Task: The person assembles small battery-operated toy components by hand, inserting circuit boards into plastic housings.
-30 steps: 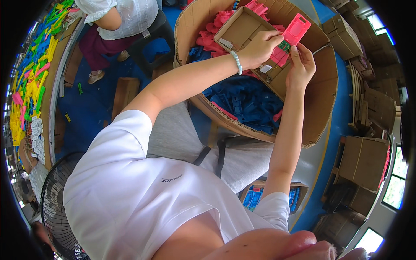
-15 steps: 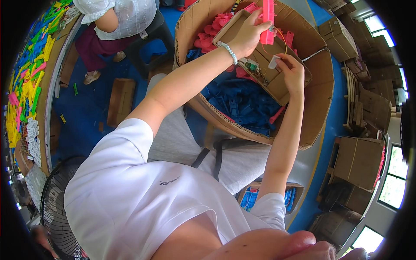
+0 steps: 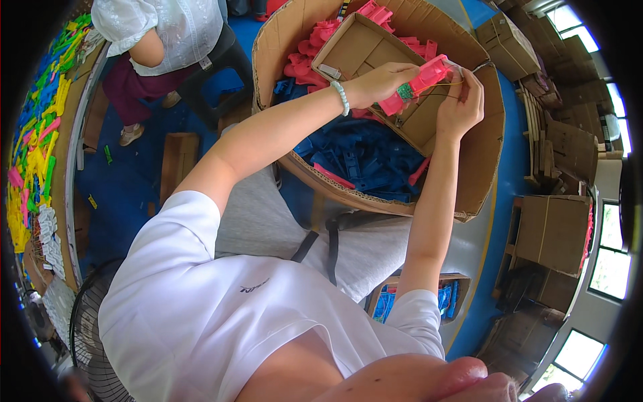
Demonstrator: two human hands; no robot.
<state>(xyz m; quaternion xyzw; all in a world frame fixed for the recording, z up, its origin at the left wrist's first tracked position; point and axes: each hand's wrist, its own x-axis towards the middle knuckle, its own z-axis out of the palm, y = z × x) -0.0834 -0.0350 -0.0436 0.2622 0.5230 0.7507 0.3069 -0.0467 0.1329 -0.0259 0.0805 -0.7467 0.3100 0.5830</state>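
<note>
A long pink plastic housing [image 3: 429, 75] slants up to the right above a shallow cardboard tray. My left hand [image 3: 385, 84] is closed round its lower left part, beside a small green circuit board [image 3: 405, 92] on the housing. Thin wires [image 3: 445, 84] in yellow and a darker colour loop from the board toward my right hand [image 3: 463, 100]. The fingers of that hand are bent round the housing's upper right end, at a small white piece [image 3: 453, 65]. Fingertips partly hide how the white piece sits there.
The shallow tray [image 3: 365, 41] rests in a big carton [image 3: 492, 134] among blue plastic parts [image 3: 355, 161] and pink parts [image 3: 308, 63]. To the left, a person [image 3: 174, 33] sits by a table heaped with coloured parts [image 3: 40, 147]. A fan [image 3: 100, 335] stands at lower left.
The pink housing has come down and tipped from upright to a slant, its circuit board now in view. My right hand has risen with the white piece to the housing's end.
</note>
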